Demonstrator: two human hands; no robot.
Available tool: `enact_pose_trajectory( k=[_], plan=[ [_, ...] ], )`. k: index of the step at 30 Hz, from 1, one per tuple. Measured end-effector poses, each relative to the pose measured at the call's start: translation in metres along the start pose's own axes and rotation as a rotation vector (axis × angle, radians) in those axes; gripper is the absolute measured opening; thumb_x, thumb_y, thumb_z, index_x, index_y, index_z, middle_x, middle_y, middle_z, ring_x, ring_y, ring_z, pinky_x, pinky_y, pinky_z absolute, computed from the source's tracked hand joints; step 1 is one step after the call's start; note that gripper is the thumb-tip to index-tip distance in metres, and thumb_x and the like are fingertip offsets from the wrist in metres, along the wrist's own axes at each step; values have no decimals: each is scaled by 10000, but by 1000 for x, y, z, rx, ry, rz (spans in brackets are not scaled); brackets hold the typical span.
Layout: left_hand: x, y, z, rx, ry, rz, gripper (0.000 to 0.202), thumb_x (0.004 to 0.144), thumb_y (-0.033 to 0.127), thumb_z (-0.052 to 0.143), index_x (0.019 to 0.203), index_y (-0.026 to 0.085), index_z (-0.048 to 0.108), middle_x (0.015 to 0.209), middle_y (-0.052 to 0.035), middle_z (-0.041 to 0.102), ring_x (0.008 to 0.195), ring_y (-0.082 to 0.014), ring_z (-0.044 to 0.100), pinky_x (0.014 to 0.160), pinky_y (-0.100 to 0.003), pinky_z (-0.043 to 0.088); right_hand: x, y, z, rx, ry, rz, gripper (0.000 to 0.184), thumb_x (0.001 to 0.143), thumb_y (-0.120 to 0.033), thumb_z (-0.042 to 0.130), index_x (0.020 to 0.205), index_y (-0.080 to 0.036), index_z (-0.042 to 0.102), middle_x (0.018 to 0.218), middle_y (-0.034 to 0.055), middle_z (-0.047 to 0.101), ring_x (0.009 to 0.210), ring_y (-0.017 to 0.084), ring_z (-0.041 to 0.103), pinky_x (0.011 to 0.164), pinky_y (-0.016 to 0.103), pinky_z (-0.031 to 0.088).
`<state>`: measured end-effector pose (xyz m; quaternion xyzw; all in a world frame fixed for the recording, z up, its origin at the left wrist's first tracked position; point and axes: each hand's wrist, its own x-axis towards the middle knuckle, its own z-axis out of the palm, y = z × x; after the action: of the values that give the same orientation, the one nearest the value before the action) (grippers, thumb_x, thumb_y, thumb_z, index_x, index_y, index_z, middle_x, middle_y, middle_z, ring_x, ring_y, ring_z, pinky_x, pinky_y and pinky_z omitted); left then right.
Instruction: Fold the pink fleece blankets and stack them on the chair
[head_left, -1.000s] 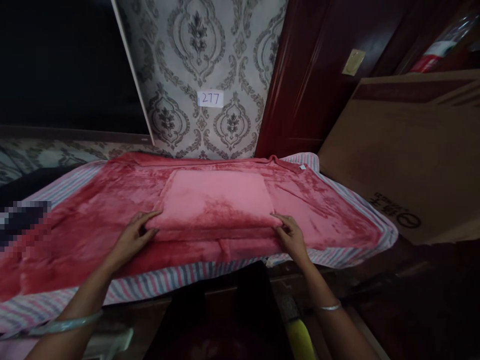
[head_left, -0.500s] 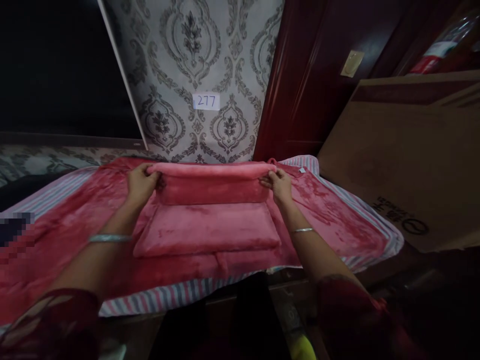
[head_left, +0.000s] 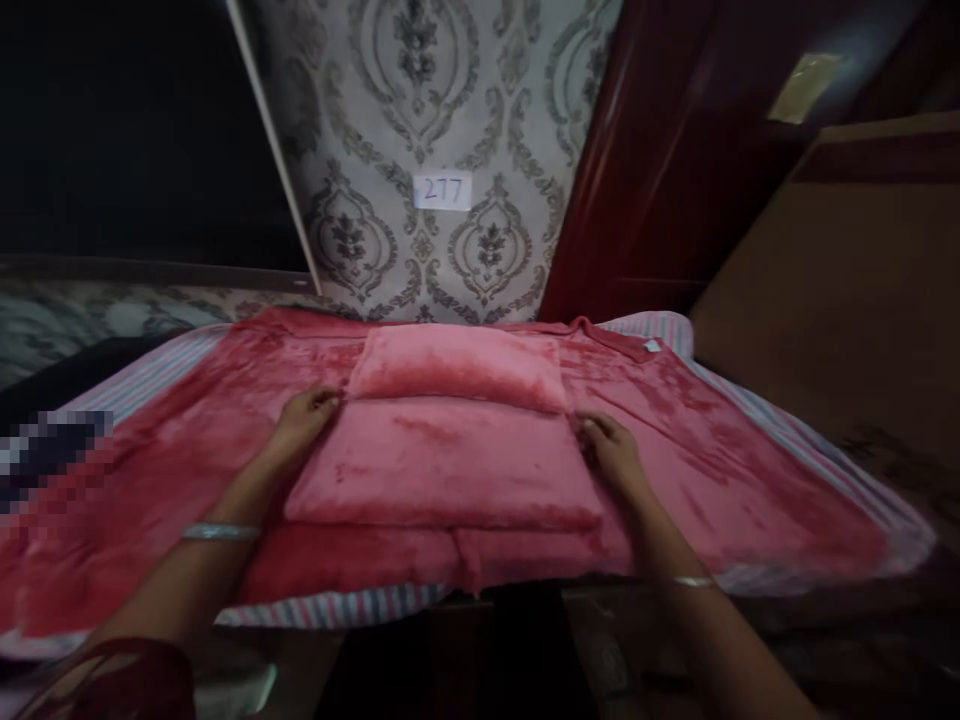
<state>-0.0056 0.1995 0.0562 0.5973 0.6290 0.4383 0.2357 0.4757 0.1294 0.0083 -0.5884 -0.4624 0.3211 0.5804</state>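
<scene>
- Folded pink cloth (head_left: 442,460) lying at the middle of the view, on top of a wider spread red blanket (head_left: 712,450) — edges squared, a crease running across near its far third.
- Far part of the bundle, toward 12 o'clock, doubled over into a thicker band; near part flat and smooth.
- Left hand (head_left: 300,425) resting at 9 o'clock of the bundle, fingers (head_left: 324,400) loosely together and pressed flat at the crease end, not pinching as far as can be seen.
- Right hand (head_left: 611,452) at 3 o'clock, fingers (head_left: 592,428) curled against the bundle's side edge; whether any fabric is caught beneath them cannot be told.
- Judged by the look of it: folding well advanced — compact rectangle already formed, hands seemingly flattening or aligning the last fold.
- Left to do, by estimate: perhaps one more fold or a final tidy; the blanket underneath not yet folded.
- Striped sheet (head_left: 352,605) showing under the blanket at 6 o'clock; paper label (head_left: 442,190) reading 277 on the patterned wall at 12 o'clock; cardboard panel (head_left: 840,300) at 2 o'clock.
</scene>
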Motion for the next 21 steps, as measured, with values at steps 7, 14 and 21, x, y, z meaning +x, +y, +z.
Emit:
enact_pose_trajectory(
  k=[7, 14, 21],
  plan=[
    [-48, -6, -8, -150, -102, -141, 331, 594, 491, 709, 674, 171, 694, 700, -31, 707, 715, -218, 620, 651, -287, 472, -25, -1, -11, -432, -72, 3, 443, 667, -588, 590, 834, -206, 741, 906, 90, 774, 895, 283, 694, 848, 382, 521],
    [-63, -4, -5, -298, -91, -125, 391, 624, 542, 739, 674, 168, 640, 615, 15, 604, 619, -157, 555, 571, -249, 403, -29, 0, -1, -469, -61, 36, 495, 614, -636, 621, 847, -211, 723, 839, 101, 771, 810, 289, 709, 722, 362, 529],
    [-58, 11, -3, -471, -254, -230, 490, 533, 519, 829, 841, 168, 683, 822, -50, 731, 767, -232, 655, 674, -310, 505, -37, -6, 6, -326, -32, 61, 494, 611, -628, 615, 855, -204, 678, 822, 86, 751, 773, 267, 696, 679, 342, 531]
  ],
)
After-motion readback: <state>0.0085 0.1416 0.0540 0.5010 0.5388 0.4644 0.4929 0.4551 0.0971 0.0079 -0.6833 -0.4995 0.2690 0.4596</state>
